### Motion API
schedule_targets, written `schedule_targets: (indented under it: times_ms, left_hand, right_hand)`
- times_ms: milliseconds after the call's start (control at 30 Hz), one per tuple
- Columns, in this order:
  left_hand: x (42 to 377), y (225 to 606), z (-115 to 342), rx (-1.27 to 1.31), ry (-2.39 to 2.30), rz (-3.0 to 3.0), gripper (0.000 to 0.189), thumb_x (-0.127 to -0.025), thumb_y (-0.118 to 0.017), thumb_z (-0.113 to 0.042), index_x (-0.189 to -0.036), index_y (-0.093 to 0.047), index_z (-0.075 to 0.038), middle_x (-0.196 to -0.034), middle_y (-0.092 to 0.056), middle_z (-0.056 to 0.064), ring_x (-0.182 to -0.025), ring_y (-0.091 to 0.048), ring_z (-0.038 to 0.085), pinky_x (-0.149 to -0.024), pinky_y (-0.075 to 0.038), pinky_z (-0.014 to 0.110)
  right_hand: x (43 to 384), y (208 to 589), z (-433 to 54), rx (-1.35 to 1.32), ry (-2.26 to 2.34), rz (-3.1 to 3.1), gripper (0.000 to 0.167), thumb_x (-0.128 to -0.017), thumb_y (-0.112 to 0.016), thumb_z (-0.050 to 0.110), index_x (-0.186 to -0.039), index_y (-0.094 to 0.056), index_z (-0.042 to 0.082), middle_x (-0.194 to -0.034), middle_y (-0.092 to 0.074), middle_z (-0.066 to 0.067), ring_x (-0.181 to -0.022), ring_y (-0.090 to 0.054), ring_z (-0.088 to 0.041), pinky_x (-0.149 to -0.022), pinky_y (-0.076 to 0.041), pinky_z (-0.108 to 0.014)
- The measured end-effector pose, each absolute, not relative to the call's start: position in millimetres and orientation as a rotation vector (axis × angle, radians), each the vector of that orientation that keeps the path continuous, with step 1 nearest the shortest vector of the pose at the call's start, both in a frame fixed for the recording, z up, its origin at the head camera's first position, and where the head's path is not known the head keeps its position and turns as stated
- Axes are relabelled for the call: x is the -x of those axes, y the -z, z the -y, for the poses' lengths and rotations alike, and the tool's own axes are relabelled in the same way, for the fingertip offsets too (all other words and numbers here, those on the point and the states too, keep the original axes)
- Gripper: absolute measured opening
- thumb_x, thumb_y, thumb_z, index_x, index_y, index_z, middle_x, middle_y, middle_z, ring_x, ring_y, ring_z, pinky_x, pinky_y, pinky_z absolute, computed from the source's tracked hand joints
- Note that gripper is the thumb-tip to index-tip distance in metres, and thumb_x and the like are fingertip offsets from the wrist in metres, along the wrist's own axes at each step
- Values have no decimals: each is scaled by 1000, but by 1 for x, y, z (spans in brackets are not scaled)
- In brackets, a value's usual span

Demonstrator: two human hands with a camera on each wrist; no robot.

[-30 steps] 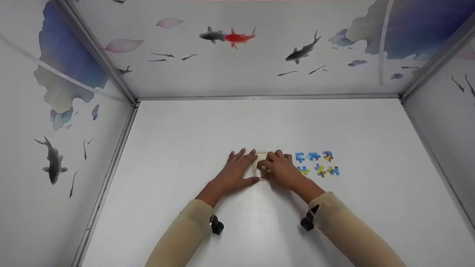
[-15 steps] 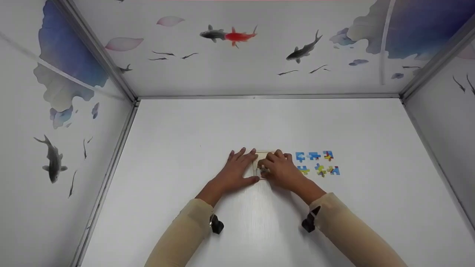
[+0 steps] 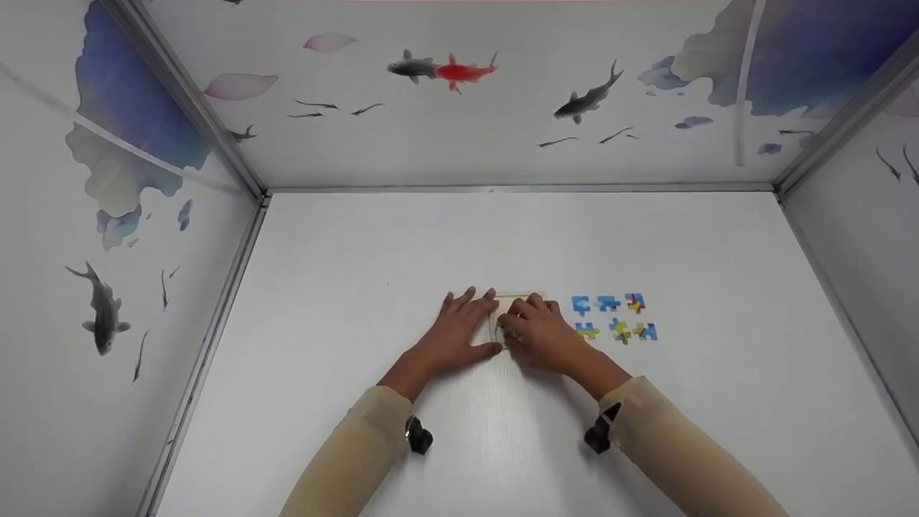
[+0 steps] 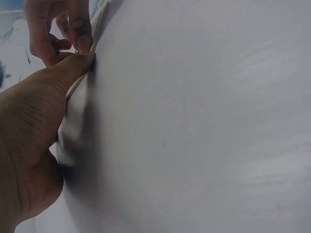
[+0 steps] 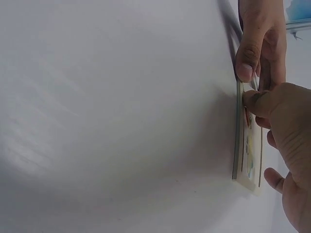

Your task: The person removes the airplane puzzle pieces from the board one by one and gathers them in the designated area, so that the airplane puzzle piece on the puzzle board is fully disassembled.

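Note:
A shallow wooden puzzle tray (image 3: pixel 506 305) lies flat on the white table between both hands. My left hand (image 3: pixel 452 336) is spread along its left side, the thumb at the near corner and the fingertips on the far left edge. Over the tray my right hand (image 3: pixel 549 336) bends its fingers, pinching a small puzzle piece that the fingers mostly hide. In the right wrist view, the right thumb (image 5: pixel 257 102) presses inside the tray's frame (image 5: pixel 237 150), close to the left thumb (image 5: pixel 245 72). Coloured pieces (image 5: pixel 250 150) lie inside the tray there.
Right of the tray, several loose blue, yellow and red jigsaw pieces (image 3: pixel 607 303) lie in two rows, the nearer row (image 3: pixel 620 330) partly behind the right hand. White panels with painted fish (image 3: pixel 589 100) border the table (image 3: pixel 359 244) at the back and sides.
The right hand's fingers have shifted slightly over the tray, and the piece glimpsed between them earlier is now more covered. The left hand and the loose pieces stay put.

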State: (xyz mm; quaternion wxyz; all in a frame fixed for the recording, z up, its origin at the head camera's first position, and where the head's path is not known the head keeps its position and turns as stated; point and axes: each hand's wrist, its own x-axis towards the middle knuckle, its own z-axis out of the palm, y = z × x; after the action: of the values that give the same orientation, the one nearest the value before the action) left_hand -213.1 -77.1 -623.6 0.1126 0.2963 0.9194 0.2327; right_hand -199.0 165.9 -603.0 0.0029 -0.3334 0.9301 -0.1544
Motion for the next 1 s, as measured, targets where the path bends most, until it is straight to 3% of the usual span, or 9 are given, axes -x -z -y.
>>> schedule_targets:
  times_ms: [500, 800, 1000]
  left_hand:
    - [211, 620, 77, -869, -724, -2686, 82, -108, -64, -57, -174, -36, -17, -184, -23, -1, -171, -10, 29, -137, -3, 57]
    - [210, 620, 77, -890, -740, -2691, 81, -107, -66, -55, -172, -38, -15, -183, -25, 1, -171, -11, 31, -136, -4, 59]
    - [210, 616, 78, -893, -752, -2683, 81, -107, -67, -52, -172, -38, -15, -183, -24, 1, -171, -12, 32, -136, -4, 59]
  right_hand:
    - [200, 601, -165, 1130, 464, -2902, 23, -103, -80, 20, -125, -75, 14, -120, -62, -7, -109, -51, -29, -91, -49, -61]
    - [199, 599, -168, 1084, 467, -2914, 33, -105, -76, 18, -138, -72, 14, -126, -62, -8, -115, -53, -31, -95, -51, -63]
    - [195, 597, -180, 1047, 510, -2938, 38, -104, -79, 20, -141, -72, 13, -127, -62, -7, -116, -54, -30, -92, -49, -58]
